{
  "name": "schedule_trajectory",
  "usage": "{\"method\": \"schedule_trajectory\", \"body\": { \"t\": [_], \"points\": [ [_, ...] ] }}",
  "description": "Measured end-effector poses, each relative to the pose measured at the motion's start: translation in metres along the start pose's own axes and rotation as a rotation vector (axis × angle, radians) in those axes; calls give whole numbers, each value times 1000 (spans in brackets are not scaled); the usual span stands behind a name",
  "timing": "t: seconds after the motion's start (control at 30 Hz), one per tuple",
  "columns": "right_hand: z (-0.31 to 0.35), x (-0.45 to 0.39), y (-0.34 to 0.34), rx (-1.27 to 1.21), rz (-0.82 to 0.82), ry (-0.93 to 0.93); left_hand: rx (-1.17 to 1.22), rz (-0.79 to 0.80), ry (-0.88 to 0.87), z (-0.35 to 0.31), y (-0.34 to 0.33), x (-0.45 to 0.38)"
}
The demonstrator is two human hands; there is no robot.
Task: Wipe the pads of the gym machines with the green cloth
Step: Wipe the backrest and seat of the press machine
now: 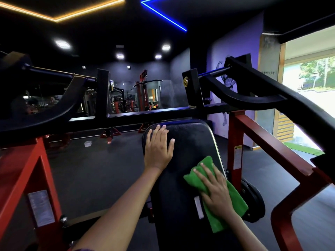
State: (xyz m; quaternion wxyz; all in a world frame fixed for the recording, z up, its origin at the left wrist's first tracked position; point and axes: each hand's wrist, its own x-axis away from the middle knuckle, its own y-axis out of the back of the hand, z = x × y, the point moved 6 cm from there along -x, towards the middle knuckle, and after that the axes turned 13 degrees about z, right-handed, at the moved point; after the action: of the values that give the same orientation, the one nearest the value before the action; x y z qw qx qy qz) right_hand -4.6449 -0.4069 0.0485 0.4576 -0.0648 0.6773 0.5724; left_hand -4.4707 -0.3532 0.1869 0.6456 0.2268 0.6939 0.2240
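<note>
Cloth (224, 200) lies flat under right-hand fingers (204, 176) on the pad (190, 142).

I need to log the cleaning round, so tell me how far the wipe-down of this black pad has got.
Done: nothing can be confirmed; the black pad shows no clear sign of a wiped area. In hand: the right hand presses the green cloth flat on the pad's lower right part, while the left hand rests flat near its top left. Left: probably the upper part, plus other machines' pads.
</note>
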Motion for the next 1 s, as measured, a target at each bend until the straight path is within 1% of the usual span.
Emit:
{"method": "schedule_trajectory", "body": {
  "t": [0.07, 0.1, 0.13, 0.2, 0.27, 0.33, 0.37, 0.4, 0.43, 0.5, 0.53, 0.57, 0.6, 0.63, 0.67, 0.73, 0.77, 0.8, 0.83, 0.87, 0.9, 0.93, 1.0],
  "points": [
    [-11, -22, 11, -106, -63, -231, 17, -3, -1, -1, 1, 1],
    [-5, -35, 14, -140, -76, -295, 29, -15, -7, -1, 2, 0],
    [11, -45, 14, -135, -77, -295, 40, -28, -14, 0, 3, -1],
    [56, -49, 9, -56, -83, -154, 62, -51, -23, 2, 4, -3],
    [92, -24, -6, 32, -24, 82, 94, -52, -20, 3, 4, -2],
    [97, 12, -22, 166, 87, 305, 111, -43, -21, 3, 3, -1],
    [90, 25, -24, 231, 104, 359, 113, -41, -24, 2, 3, 1],
    [78, 30, -22, 253, 86, 342, 106, -42, -30, 1, 3, 1],
    [64, 26, -16, 226, 49, 264, 93, -45, -32, 0, 3, 1],
    [36, 1, 2, 79, -48, -26, 64, -48, -31, -2, 4, -1],
    [30, -14, 8, 7, -65, -168, 54, -48, -30, -2, 4, -2],
    [32, -27, 13, -44, -64, -254, 45, -47, -29, -2, 4, -3],
    [42, -35, 13, -65, -61, -278, 34, -47, -28, -1, 4, -3],
    [54, -38, 11, -53, -58, -244, 25, -47, -28, -1, 4, -3],
    [69, -34, 6, -16, -52, -171, 20, -41, -27, -1, 5, -4],
    [95, -8, -10, 73, 2, 65, 13, -30, -25, -1, 6, -5],
    [102, 11, -19, 134, 61, 198, 13, -25, -24, -1, 6, -3],
    [102, 25, -25, 203, 120, 314, 12, -21, -25, -1, 6, -3],
    [96, 34, -26, 270, 148, 391, 9, -20, -27, -1, 5, -1],
    [86, 36, -23, 305, 146, 409, 3, -20, -28, -2, 5, 0],
    [75, 31, -18, 288, 126, 370, -4, -21, -29, -2, 4, 1],
    [64, 20, -10, 222, 86, 276, -9, -21, -29, -2, 4, 0],
    [48, -5, 6, 38, 26, 15, -14, -21, -25, -2, 4, -1]
  ]
}}
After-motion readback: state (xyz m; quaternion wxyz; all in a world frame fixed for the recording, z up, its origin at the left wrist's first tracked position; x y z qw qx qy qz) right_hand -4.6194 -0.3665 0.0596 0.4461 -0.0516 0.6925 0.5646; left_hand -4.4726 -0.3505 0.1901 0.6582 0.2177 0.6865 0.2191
